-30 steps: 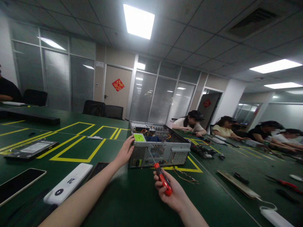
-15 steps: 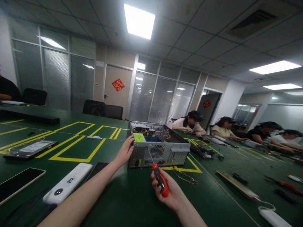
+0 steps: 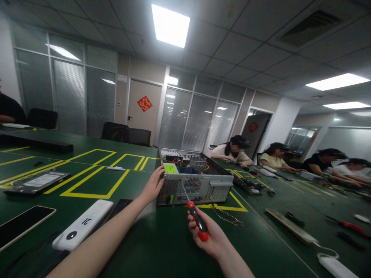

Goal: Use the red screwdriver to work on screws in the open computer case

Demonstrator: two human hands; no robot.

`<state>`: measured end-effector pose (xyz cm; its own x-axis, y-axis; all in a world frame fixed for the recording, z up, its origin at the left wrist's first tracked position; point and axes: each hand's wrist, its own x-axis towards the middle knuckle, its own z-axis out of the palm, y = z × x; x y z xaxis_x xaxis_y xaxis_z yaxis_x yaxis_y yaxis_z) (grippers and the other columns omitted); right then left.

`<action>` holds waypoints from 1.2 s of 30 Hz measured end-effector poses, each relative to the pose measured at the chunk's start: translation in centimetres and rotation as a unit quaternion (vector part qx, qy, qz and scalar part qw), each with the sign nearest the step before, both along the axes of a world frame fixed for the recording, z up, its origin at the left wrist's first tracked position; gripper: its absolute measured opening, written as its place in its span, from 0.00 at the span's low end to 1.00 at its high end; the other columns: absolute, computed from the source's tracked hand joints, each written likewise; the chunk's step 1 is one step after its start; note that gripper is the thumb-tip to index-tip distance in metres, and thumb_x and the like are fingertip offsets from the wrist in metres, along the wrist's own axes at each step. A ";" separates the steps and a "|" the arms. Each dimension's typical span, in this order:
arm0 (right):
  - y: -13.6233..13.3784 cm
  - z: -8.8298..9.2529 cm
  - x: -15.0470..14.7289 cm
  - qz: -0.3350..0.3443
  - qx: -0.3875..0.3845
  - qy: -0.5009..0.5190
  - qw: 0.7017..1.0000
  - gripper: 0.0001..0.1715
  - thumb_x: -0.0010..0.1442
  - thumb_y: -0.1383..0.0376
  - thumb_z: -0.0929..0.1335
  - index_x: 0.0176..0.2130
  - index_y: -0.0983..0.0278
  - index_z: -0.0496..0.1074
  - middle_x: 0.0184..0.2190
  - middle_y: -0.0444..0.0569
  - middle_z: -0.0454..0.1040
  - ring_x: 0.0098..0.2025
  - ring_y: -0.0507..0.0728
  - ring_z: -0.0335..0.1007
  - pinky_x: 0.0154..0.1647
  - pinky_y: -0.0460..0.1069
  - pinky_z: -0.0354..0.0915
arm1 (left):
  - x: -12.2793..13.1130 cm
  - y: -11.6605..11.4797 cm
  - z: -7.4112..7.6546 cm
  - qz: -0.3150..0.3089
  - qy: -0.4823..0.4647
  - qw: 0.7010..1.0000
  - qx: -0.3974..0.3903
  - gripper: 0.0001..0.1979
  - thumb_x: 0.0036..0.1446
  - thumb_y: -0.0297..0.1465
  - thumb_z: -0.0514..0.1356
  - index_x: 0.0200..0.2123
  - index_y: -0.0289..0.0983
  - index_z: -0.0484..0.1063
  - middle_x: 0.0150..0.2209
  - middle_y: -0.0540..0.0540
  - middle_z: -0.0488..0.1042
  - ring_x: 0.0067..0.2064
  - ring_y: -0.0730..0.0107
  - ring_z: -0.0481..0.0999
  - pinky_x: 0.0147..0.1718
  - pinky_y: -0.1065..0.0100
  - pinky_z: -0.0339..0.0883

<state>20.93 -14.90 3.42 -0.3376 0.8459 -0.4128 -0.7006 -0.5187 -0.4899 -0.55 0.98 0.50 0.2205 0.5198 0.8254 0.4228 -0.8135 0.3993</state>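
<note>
An uncovered desktop computer case (image 3: 199,181) lies on the green table, with wires and metal parts showing inside. A box with a bright green label (image 3: 171,168), which looks like the power supply, sits in its near left corner. My left hand (image 3: 153,185) rests flat against that corner, fingers stretched along the edge. In my right hand (image 3: 210,233) is a red and black screwdriver (image 3: 198,222), gripped by the handle. Its shaft points up and left at the rear panel; whether the tip touches a screw cannot be made out.
On the left lie a hard drive (image 3: 39,182), a phone (image 3: 26,224) and a white device marked 21 (image 3: 84,224). Thin wires (image 3: 227,217) lie by the case. To the right are another phone (image 3: 290,226) and red-handled pliers (image 3: 344,224). Several people sit beyond.
My right hand and the screwdriver handle have shifted slightly right, and the handle has tilted a little more. The left hand and the case stay in place.
</note>
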 end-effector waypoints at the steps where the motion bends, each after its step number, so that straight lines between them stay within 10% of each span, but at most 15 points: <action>1: 0.1 0.0 0.1 0.011 -0.002 -0.006 1.000 0.14 0.60 0.59 0.64 0.40 0.68 0.65 0.25 0.44 0.67 0.21 0.45 0.62 0.17 0.37 0.61 | 0.0 0.0 0.0 0.001 0.001 1.000 0.002 0.18 0.64 0.34 0.44 0.56 0.40 0.55 0.61 0.41 0.54 0.62 0.63 0.55 0.59 0.54 0.52; 8: 0.5 0.1 1.2 0.073 0.005 0.141 0.987 0.16 0.60 0.57 0.63 0.43 0.67 0.62 0.23 0.38 0.58 0.17 0.41 0.52 0.10 0.33 0.45 | 0.0 -0.2 0.1 -0.006 -0.003 1.000 -0.004 0.18 0.64 0.35 0.44 0.56 0.40 0.55 0.61 0.41 0.54 0.62 0.63 0.55 0.60 0.53 0.52; 18: 0.4 -0.2 0.7 0.018 -0.013 0.041 0.999 0.13 0.59 0.61 0.65 0.39 0.68 0.64 0.27 0.45 0.67 0.24 0.45 0.64 0.21 0.38 0.66 | 0.0 0.0 0.0 -0.008 -0.004 1.000 -0.012 0.19 0.64 0.36 0.44 0.57 0.41 0.55 0.62 0.42 0.54 0.62 0.62 0.55 0.60 0.52 0.52; 25: 0.4 0.2 0.5 0.026 -0.004 0.084 0.996 0.16 0.62 0.58 0.60 0.40 0.70 0.64 0.22 0.42 0.63 0.18 0.42 0.55 0.12 0.33 0.50 | 0.0 0.1 0.0 -0.008 -0.003 1.000 0.003 0.18 0.64 0.35 0.44 0.56 0.40 0.55 0.61 0.41 0.54 0.62 0.62 0.55 0.60 0.53 0.51; 36: -0.1 0.3 -0.1 -0.001 -0.016 0.043 0.999 0.10 0.61 0.64 0.62 0.35 0.71 0.63 0.24 0.44 0.64 0.22 0.44 0.61 0.19 0.35 0.60 | 0.1 0.0 0.0 -0.005 -0.002 1.000 -0.006 0.18 0.64 0.35 0.44 0.56 0.40 0.55 0.61 0.41 0.54 0.63 0.62 0.55 0.60 0.53 0.51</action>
<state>20.80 -14.96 3.71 -0.3719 0.8333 -0.4091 -0.7399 -0.5322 -0.4113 -0.49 1.02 0.49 0.2220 0.5267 0.8205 0.4128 -0.8132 0.4103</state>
